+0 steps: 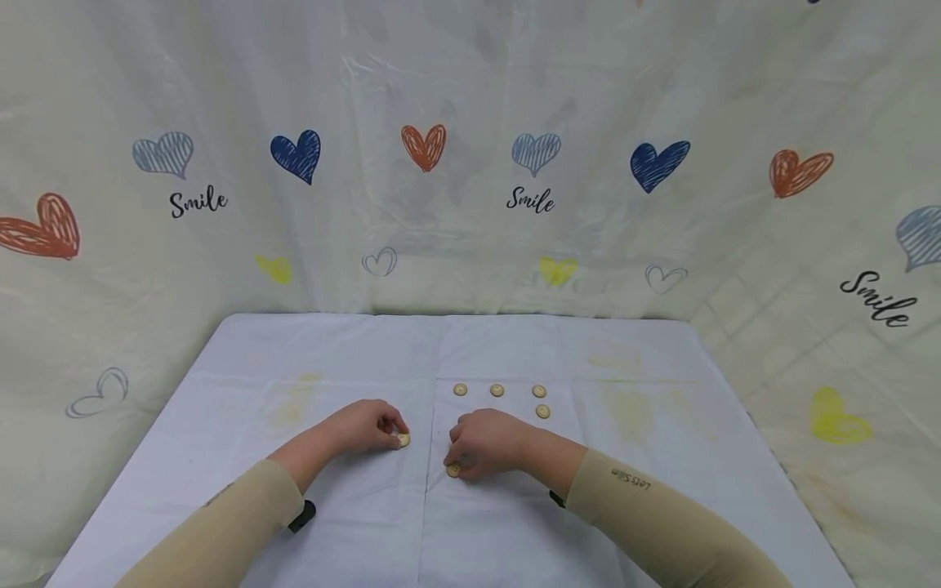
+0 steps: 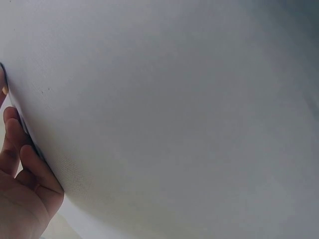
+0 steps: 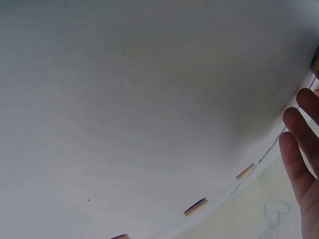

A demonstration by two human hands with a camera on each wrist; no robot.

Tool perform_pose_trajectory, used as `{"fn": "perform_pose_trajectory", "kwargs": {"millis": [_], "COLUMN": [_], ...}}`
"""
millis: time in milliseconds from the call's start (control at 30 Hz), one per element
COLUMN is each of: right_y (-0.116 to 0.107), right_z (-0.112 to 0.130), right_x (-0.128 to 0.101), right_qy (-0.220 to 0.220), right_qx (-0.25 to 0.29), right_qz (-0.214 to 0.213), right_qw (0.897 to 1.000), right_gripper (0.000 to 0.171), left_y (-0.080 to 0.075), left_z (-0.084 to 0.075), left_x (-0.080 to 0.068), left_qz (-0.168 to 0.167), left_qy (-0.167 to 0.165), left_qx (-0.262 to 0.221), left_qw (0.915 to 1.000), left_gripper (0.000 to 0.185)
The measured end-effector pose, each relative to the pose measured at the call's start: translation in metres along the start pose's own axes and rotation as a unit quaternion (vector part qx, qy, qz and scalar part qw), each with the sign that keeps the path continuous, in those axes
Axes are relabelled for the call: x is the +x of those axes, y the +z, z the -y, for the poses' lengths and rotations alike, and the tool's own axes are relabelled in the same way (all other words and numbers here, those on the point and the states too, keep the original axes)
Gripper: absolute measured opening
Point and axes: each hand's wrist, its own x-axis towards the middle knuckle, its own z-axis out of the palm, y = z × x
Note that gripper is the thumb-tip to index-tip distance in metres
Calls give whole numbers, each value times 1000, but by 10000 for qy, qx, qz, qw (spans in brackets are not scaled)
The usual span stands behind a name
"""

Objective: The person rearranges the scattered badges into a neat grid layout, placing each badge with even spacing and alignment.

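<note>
Both grips are curled onto small tan discs: the left hand (image 1: 365, 426) pinches one round disc (image 1: 403, 439) between thumb and fingertips at its 3 o'clock edge, and the right hand (image 1: 485, 442) presses curled fingers on a second disc (image 1: 453, 469) at its 7 o'clock corner, low on the bench (image 1: 220, 392). Each disc lies flat on the white cloth, either side of the cloth's centre crease, near one another but apart. Four more discs (image 1: 497, 390) lie at 12 to 1 o'clock of the right hand, three in a row and one just below the rightmost (the right wrist view shows some edge-on (image 3: 196, 207)). Beige sleeves (image 1: 647, 514) cover both forearms. A heart-printed curtain (image 1: 529, 200) hangs behind the bench.
</note>
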Motion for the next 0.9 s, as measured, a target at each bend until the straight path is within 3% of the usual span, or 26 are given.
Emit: {"fn": "perform_pose_trajectory", "kwargs": {"millis": [233, 433, 700, 900], "right_y": [-6, -16, -16, -15], "right_z": [-5, -15, -37, -59], "right_x": [-8, -19, -35, -55], "right_qy": [387, 617, 912, 1403], "right_qx": [352, 326, 575, 649], "right_qz": [-99, -326, -516, -522], "right_qw": [9986, 9970, 9928, 9866], "right_gripper": [20, 20, 19, 18], "left_y": [1, 1, 0, 0], "left_z": [2, 2, 0, 0], "left_x": [0, 0, -2, -2], "left_qz": [31, 12, 22, 30], "left_qy": [46, 26, 36, 83], "left_qx": [-23, -2, -47, -24], "left_qw": [10000, 10000, 10000, 10000], "left_gripper": [11, 12, 12, 12]}}
